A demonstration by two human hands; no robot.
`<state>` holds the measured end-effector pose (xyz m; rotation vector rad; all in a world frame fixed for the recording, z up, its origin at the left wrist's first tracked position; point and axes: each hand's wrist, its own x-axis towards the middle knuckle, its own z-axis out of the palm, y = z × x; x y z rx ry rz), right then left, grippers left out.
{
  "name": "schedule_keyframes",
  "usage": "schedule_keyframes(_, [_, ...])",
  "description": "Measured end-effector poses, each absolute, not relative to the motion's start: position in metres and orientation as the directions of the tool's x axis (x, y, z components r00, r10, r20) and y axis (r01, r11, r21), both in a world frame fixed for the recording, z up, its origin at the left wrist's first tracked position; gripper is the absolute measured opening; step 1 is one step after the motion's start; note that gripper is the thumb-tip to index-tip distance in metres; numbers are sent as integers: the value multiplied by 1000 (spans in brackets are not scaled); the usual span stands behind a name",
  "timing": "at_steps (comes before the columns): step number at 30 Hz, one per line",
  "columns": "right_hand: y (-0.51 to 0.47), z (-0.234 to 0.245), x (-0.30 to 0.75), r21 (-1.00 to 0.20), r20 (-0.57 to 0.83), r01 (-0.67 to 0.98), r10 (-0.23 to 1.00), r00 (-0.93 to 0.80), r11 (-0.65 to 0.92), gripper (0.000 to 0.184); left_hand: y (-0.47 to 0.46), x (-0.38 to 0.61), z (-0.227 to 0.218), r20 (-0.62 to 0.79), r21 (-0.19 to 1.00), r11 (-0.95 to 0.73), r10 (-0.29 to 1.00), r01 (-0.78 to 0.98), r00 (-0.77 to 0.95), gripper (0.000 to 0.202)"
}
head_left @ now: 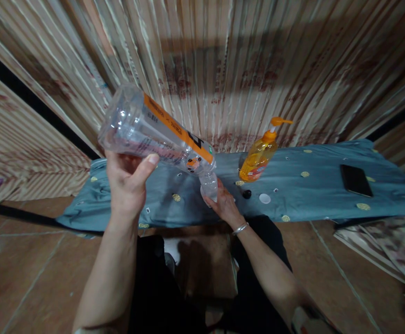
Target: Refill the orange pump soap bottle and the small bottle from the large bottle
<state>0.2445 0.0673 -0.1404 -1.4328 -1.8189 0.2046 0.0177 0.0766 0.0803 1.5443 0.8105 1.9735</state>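
My left hand (128, 185) grips the base end of a large clear plastic bottle (154, 132) with an orange label, holding it tilted with its neck pointing down to the right. My right hand (223, 202) is closed around a small clear container (209, 185) directly under the bottle's mouth. A silver bracelet (240, 228) circles my right wrist. Both hands hover over the near edge of a low surface covered by a blue-green cloth (310, 190).
An orange pump bottle (260, 155) stands on the cloth right of my hands. A small black cap (246, 194) and a white cap (264, 198) lie near it. A black phone (356, 180) lies farther right. Striped curtain (223, 69) hangs behind.
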Motion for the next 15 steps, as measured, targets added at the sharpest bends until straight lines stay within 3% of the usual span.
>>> schedule_keyframes(7, [68,-138,245,-569,459,752,887,-46,333,80,70,17,77,622,744,-664,730,-79,-284,59])
schedule_keyframes(11, [67,-136,245,-574,436,753,898,-53,323,79,60,8,60,507,792,-584,791,-177,-343,50])
schedule_keyframes(15, [68,-138,245,-577,447,749,894,-42,324,80,46,0,31,300,841,-448,852,-302,-429,48])
